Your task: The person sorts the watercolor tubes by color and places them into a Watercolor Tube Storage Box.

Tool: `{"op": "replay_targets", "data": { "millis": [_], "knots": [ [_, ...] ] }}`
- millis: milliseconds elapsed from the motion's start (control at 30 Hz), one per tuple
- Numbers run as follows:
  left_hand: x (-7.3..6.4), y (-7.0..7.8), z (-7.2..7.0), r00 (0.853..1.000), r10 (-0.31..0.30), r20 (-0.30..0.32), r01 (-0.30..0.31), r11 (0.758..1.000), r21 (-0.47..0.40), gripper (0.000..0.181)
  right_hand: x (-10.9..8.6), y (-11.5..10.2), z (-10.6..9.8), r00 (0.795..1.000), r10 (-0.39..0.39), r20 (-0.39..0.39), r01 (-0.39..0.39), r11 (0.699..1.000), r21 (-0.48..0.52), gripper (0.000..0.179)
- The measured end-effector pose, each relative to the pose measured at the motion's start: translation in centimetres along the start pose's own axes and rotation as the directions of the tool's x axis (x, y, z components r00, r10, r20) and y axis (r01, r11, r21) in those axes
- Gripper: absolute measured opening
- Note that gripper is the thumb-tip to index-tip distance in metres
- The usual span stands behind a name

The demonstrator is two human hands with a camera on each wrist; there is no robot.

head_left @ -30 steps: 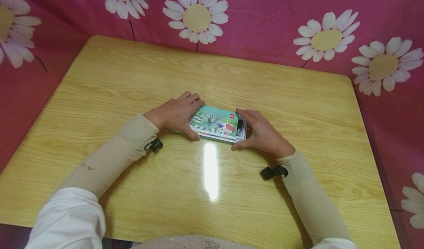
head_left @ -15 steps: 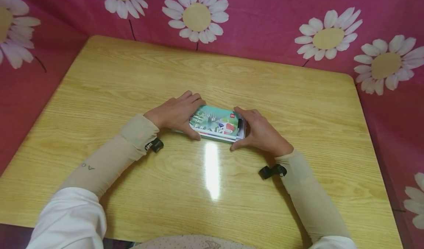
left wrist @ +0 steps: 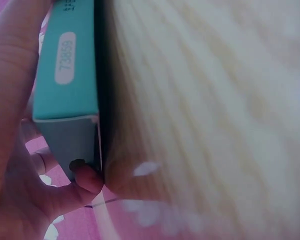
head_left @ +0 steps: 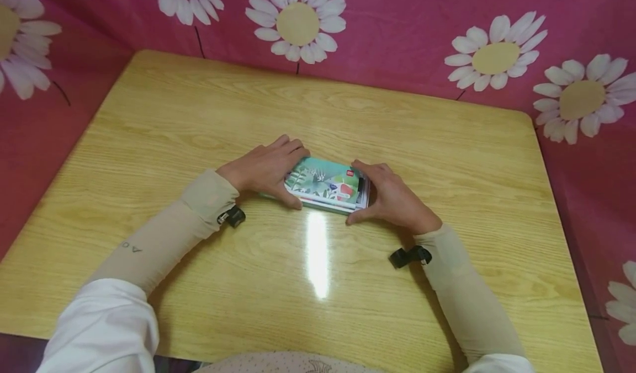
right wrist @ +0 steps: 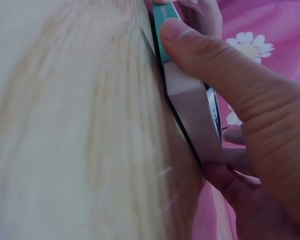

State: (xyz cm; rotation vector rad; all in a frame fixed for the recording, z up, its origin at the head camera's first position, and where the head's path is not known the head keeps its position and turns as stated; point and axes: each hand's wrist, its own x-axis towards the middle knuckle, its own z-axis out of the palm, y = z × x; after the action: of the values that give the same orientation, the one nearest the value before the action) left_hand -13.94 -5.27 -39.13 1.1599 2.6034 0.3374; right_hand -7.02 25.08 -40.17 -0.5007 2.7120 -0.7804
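A flat teal box (head_left: 323,180) with printed plants and a small red label lies on the table. Its right end is a pale part (right wrist: 195,115) that juts a little past the teal cover. My left hand (head_left: 268,169) grips the left end, thumb along the near side and fingers at the far side; in the left wrist view a fingertip (left wrist: 87,177) presses on the teal box's end face. My right hand (head_left: 395,199) holds the pale end, its thumb (right wrist: 190,40) on the near long side and its other fingers round the far corner.
The wood-grain table (head_left: 318,108) has a bright light reflection in front of the box. A pink cloth (head_left: 387,42) with white daisies hangs behind and at both sides. Black wrist cameras are strapped to both sleeved forearms.
My right hand has shifted slightly left against the box's end during the first half second. The left hand and the box stay in nearly the same place.
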Motion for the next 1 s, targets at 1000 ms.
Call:
{"op": "replay_targets", "data": {
  "millis": [1000],
  "knots": [
    [-0.05,0.49,-0.12,1.0,-0.027,0.013,0.027,1.0,-0.008,0.117,-0.29,0.34,0.05,0.997,-0.032,-0.066,0.034,0.999,0.029,0.079]
  ]
}}
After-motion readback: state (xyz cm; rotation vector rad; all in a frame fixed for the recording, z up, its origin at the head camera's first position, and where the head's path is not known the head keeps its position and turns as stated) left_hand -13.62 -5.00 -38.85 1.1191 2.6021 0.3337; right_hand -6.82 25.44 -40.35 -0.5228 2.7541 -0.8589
